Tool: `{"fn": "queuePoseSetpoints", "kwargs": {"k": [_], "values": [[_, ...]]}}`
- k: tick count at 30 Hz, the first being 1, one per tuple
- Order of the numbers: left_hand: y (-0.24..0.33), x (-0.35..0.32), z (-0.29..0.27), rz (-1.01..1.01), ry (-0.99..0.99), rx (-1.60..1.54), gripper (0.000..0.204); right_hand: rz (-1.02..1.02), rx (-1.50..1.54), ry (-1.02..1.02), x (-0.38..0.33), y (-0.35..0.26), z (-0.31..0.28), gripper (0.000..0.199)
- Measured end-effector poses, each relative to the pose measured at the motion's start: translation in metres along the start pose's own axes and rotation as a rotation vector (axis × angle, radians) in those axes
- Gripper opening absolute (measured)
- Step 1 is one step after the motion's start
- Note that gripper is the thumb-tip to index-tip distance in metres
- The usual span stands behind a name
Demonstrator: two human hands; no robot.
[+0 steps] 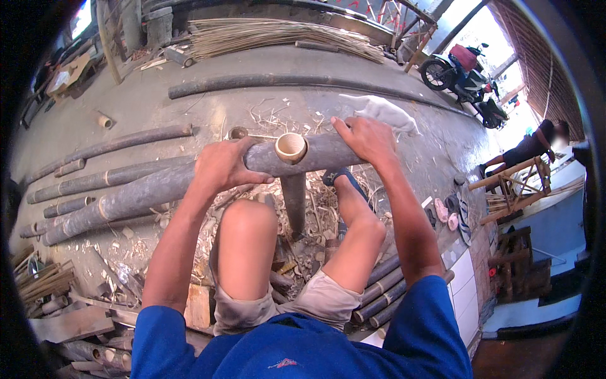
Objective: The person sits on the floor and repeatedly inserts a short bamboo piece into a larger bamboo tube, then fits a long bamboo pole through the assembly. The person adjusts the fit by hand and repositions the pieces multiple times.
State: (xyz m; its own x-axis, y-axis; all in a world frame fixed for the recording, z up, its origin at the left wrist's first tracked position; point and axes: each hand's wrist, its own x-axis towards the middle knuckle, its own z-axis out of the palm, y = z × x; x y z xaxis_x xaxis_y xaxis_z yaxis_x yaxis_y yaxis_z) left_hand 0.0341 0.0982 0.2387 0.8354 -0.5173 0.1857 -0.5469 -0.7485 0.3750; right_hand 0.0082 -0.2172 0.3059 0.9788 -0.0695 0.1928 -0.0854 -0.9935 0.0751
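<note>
Between the person's knees, over a concrete floor (158,101) littered with shavings, a thick grey bamboo pole (145,192) lies crosswise, its long axis running from the near left to the far right. A shorter bamboo post (294,196) stands under it, its cut hollow mouth facing up at the pole's middle. Both hands press down on the pole: the left hand (222,165) wraps its fingers over the top just left of the post, and the right hand (368,140) lies flat with fingers curled over the far side, just right of it. It looks like a seating or steadying step; any further move would call for even downward pressure. More bamboo poles (107,178) lie to the left, a motorbike (464,79) far right.
</note>
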Motion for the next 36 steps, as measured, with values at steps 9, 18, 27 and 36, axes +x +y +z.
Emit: {"fn": "queuePoseSetpoints", "kwargs": {"k": [9,18,27,36], "values": [[-0.004,-0.009,0.02,0.035,0.285,0.036,0.083,0.017,0.095,0.226,0.004,-0.006,0.017,0.061],[-0.009,-0.008,0.026,0.038,0.301,0.088,0.085,-0.099,0.085,0.54,-0.004,-0.006,0.038,0.045],[0.001,-0.004,0.021,-0.063,0.234,0.103,0.083,-0.186,0.154,0.78,0.0,-0.004,0.053,0.038],[-0.004,-0.002,0.028,-0.147,0.257,0.142,0.083,-0.209,0.194,0.785,0.001,-0.004,0.055,0.039]]}}
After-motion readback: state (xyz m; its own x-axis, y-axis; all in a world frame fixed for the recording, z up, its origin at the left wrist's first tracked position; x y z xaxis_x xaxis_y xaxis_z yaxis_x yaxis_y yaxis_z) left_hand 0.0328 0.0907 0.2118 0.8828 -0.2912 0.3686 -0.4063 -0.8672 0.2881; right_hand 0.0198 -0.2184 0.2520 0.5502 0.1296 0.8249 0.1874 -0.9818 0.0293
